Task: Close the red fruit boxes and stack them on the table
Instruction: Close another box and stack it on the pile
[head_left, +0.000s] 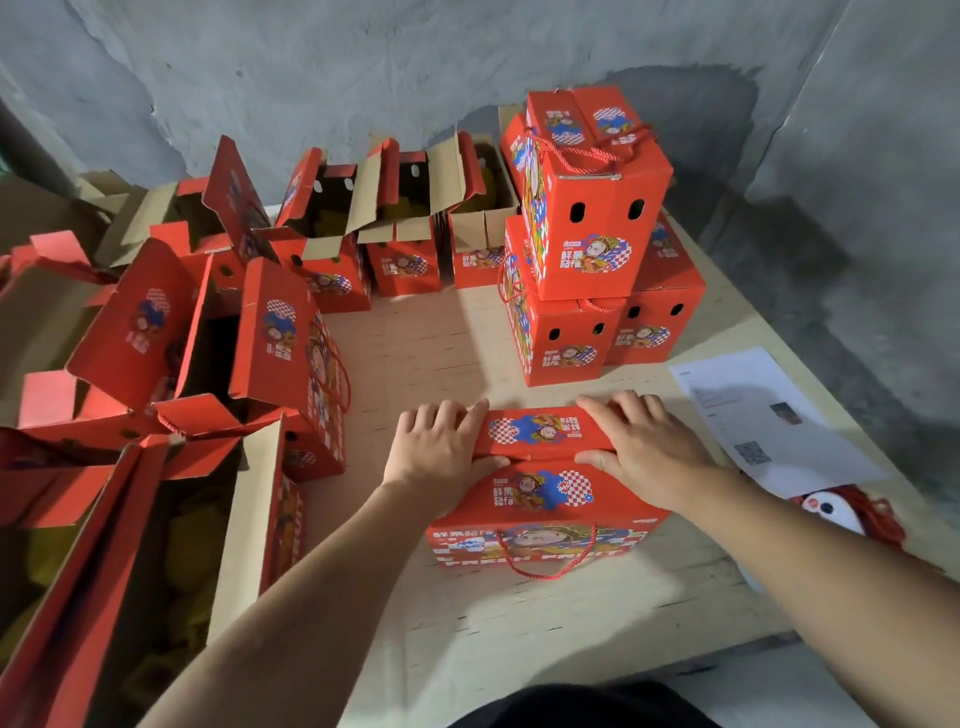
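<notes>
I see printed matt red cardboard boxes (545, 499) w/ raw brown insides, twisted cord handles (550, 569), pale bare-wood table (467, 623), rough plaster wall (363, 78).

1. Both bare forearms reach forward from the near edge of the desk, converging toward its middle.
2. The left hand (439, 449) lies palm down, fingers straight and pointing away, thumb stretched inward toward the other hand.
3. The right hand (644, 447) lies palm down as well, fingers extended and slightly spread, thumb tucked inward.
4. The two hands are level, apart.
</notes>
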